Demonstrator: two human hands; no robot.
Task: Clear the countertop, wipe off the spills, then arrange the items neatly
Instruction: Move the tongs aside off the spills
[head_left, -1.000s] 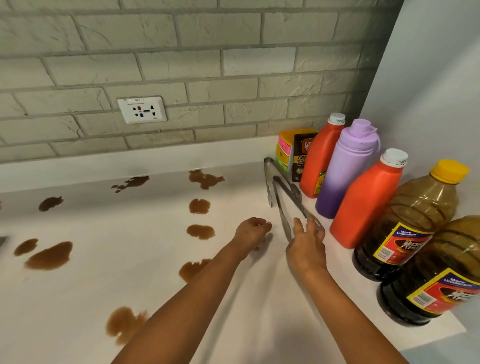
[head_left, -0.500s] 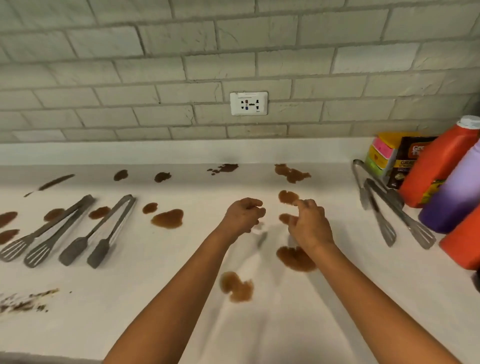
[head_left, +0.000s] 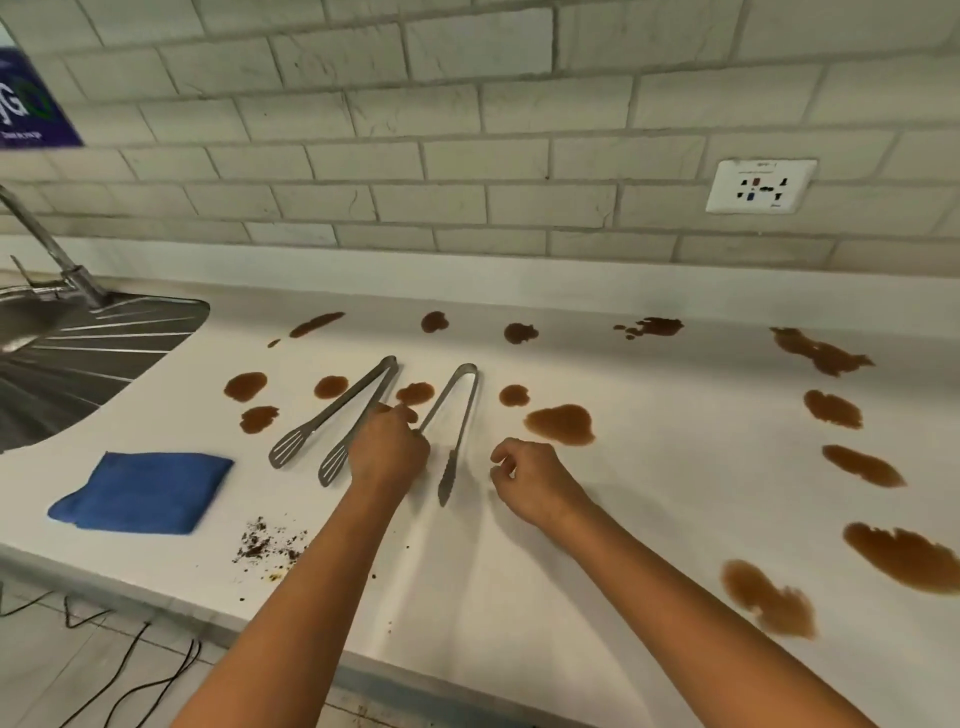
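Observation:
Brown spills dot the white countertop from left to far right. Two metal tongs lie among them: slotted-tip tongs on the left and narrower tongs beside them. My left hand sits between the two, its curled fingers closed over the narrower tongs' left arm, hiding its lower part. My right hand hovers just right of those tongs, fingers loosely curled, holding nothing. A folded blue cloth lies near the front left.
Dark crumbs are scattered near the front edge beside the cloth. A steel sink with a faucet takes the far left. A wall socket sits on the brick backsplash. Cables lie on the floor below.
My view swung left from the bottles to the sink end. Both hands travelled left, and my left hand reached the narrower tongs.

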